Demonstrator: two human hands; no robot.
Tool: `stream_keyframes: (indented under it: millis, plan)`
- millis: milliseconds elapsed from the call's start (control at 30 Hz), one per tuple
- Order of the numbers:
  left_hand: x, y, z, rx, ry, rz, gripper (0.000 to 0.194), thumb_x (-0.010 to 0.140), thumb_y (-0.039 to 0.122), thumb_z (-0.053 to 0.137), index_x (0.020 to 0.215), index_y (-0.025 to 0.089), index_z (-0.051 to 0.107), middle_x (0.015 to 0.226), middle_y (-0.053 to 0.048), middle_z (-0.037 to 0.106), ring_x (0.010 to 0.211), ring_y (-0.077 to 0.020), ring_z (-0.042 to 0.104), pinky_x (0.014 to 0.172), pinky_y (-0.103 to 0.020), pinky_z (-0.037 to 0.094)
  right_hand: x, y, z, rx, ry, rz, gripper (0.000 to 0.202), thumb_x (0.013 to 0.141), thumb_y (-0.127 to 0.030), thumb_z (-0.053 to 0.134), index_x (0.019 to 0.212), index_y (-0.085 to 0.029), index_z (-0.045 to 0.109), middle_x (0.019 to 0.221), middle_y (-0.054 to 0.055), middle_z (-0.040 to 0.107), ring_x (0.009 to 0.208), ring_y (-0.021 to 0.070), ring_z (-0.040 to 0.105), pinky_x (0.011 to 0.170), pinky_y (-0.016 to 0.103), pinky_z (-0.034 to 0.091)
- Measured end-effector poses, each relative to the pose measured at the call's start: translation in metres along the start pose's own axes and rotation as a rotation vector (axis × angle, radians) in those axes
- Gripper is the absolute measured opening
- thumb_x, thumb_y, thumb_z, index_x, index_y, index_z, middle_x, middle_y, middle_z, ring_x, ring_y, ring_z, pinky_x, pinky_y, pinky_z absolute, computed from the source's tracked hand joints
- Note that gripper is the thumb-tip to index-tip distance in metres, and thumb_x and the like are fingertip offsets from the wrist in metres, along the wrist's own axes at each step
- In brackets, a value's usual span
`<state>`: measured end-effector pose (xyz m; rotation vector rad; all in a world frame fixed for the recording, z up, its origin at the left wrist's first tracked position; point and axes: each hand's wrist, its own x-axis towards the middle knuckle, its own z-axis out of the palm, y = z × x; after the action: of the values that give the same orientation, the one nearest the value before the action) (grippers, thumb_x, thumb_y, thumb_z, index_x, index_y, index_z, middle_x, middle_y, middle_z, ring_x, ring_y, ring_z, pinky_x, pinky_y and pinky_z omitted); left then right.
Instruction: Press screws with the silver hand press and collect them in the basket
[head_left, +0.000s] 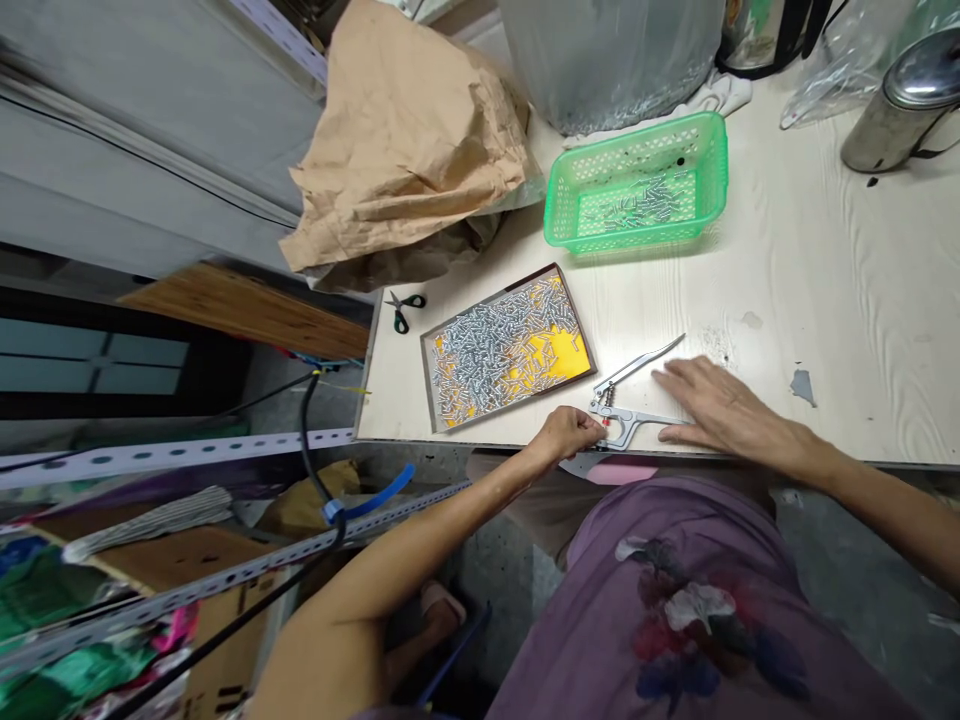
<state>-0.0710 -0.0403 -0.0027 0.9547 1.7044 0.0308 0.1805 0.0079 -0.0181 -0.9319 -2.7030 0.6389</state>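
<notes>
Silver hand pliers (634, 419) with a coil spring lie at the table's front edge, their two handles spread wide toward the right. My left hand (571, 434) is at the head of the pliers, its thumb and fingers pinched together; whatever is between the fingertips is too small to make out. Over the handle ends is my right hand (716, 412), fingers apart and not wrapped round them, the thumb by the lower handle. Just left of the pliers stands a shallow tray (512, 404) with a yellow bottom, heaped with small silvery metal pieces (487, 345).
A green plastic basket (636, 240) at the back holds more small metal pieces. Black-handled scissors (403, 311) lie left of the tray. Crumpled brown paper (420, 140) covers the back left. A metal jug (892, 115) stands far right. Shelving (225, 450) borders the table's left side.
</notes>
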Motion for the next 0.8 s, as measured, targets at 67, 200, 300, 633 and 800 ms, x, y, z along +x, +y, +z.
stream_keyframes:
  millis: [67, 200, 300, 633, 800]
  plan:
    - [-0.001, -0.001, 0.001, -0.01, 0.006, -0.008, 0.027, 0.068, 0.038, 0.07, 0.062, 0.013, 0.061, 0.043, 0.008, 0.042, 0.036, -0.0039, 0.031, 0.038, -0.018, 0.021, 0.008, 0.015, -0.004, -0.066, 0.013, -0.014, 0.082, 0.078, -0.064, 0.064, 0.14, -0.015, 0.041, 0.141, 0.024, 0.045, 0.128, 0.0395, 0.042, 0.096, 0.053, 0.043]
    - [-0.006, -0.001, 0.004, -0.052, 0.043, -0.019, 0.024, 0.07, 0.036, 0.07, 0.067, 0.013, 0.062, 0.044, 0.008, 0.042, 0.035, -0.0037, 0.031, 0.037, -0.018, 0.022, 0.021, 0.034, 0.001, -0.121, -0.039, -0.063, 0.106, 0.065, -0.075, 0.068, 0.143, -0.01, 0.038, 0.144, 0.028, 0.043, 0.135, 0.0438, 0.035, 0.104, 0.06, 0.035]
    - [-0.01, 0.002, 0.004, -0.044, 0.061, -0.039, 0.021, 0.072, 0.033, 0.068, 0.069, 0.012, 0.063, 0.046, 0.007, 0.045, 0.035, -0.004, 0.034, 0.037, -0.018, 0.024, 0.023, 0.035, 0.005, -0.148, -0.044, -0.089, 0.107, 0.063, -0.077, 0.067, 0.142, -0.011, 0.04, 0.143, 0.027, 0.045, 0.134, 0.0441, 0.036, 0.105, 0.062, 0.032]
    - [-0.007, 0.0, 0.004, -0.057, 0.052, -0.019, 0.027, 0.07, 0.038, 0.072, 0.066, 0.013, 0.063, 0.046, 0.007, 0.047, 0.036, -0.0043, 0.035, 0.038, -0.018, 0.027, 0.011, 0.018, -0.003, -0.137, -0.021, -0.07, 0.08, 0.08, -0.054, 0.064, 0.145, -0.018, 0.036, 0.133, 0.019, 0.056, 0.123, 0.038, 0.047, 0.103, 0.06, 0.031]
    - [-0.008, -0.005, 0.005, -0.031, 0.039, -0.009, 0.028, 0.074, 0.04, 0.07, 0.066, 0.014, 0.061, 0.048, 0.006, 0.046, 0.04, -0.0069, 0.039, 0.042, -0.02, 0.032, 0.009, 0.007, -0.006, -0.16, -0.044, -0.085, 0.065, 0.086, -0.038, 0.06, 0.142, -0.014, 0.038, 0.115, 0.017, 0.064, 0.102, 0.0315, 0.054, 0.094, 0.048, 0.039]
